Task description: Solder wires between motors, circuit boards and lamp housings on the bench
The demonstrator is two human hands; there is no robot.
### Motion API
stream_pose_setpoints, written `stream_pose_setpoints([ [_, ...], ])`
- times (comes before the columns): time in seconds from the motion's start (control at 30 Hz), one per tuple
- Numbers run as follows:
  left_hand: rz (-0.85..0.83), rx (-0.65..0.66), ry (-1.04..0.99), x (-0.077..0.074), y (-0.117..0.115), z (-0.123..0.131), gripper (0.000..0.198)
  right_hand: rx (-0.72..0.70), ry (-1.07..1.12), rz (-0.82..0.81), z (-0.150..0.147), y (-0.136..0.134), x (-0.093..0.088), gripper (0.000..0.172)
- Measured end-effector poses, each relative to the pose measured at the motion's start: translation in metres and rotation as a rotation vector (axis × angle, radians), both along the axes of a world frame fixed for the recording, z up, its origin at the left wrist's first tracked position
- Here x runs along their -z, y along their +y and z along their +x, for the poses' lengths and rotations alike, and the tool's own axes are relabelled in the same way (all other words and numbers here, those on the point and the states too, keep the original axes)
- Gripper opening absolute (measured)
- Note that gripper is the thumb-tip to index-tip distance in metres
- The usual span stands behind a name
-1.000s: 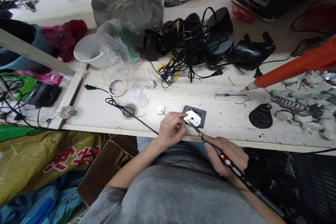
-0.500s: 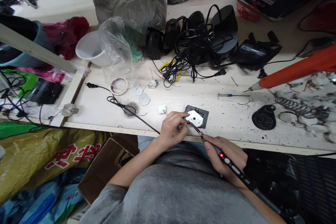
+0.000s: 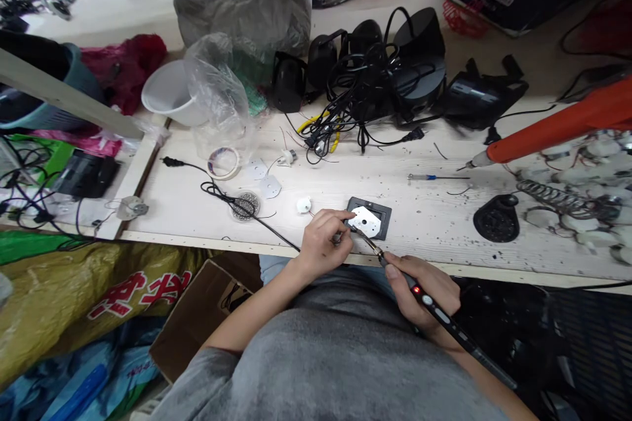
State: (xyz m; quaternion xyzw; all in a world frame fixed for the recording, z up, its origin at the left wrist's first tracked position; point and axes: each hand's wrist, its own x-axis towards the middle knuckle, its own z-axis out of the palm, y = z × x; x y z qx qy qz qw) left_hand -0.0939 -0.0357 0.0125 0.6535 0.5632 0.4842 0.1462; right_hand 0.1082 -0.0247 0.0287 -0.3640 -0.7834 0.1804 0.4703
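My right hand (image 3: 425, 289) grips a soldering iron (image 3: 434, 309) with a lit red display, its tip pointing up and left. That tip reaches the left edge of a white plate (image 3: 368, 227) with cut corners and a dark centre hole. The plate lies on a dark rectangular frame (image 3: 388, 214) near the bench's front edge. At the plate's left edge, the fingers of my left hand (image 3: 326, 239) are pinched together. What they pinch is too small to make out. Just beyond that hand sits a small white round part (image 3: 303, 204) with a thin wire running toward the fingers.
Left lie a coiled black cord (image 3: 222, 194), a tape roll (image 3: 224, 163) and a round tin (image 3: 245, 206). Behind are black housings (image 3: 289, 79) with tangled cables. To the right are a screwdriver (image 3: 437, 177), a black round part (image 3: 496, 218), an orange tool (image 3: 553, 128) and a coiled spring holder (image 3: 553, 200).
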Motion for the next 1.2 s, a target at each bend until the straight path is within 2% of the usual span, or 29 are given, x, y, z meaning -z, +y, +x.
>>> stream_pose_setpoints([
  [0.2,-0.006,-0.007,0.013,-0.001,0.000,0.000,0.018,-0.071,-0.033,-0.035,0.002,0.001,-0.006,0.035],
  [0.33,0.009,-0.007,0.010,-0.001,0.000,0.000,0.019,-0.020,0.055,-0.025,0.005,0.001,-0.005,0.039],
  [0.6,0.029,-0.004,0.017,-0.002,0.000,0.001,0.019,0.031,0.012,-0.047,0.011,0.001,-0.006,0.031],
  [1.0,-0.009,0.081,0.122,-0.011,-0.005,-0.006,0.010,0.049,0.021,-0.011,0.014,0.000,-0.008,0.027],
  [1.2,0.011,0.079,0.160,-0.008,-0.005,-0.004,0.010,0.039,-0.006,-0.012,0.016,0.000,-0.012,0.026],
])
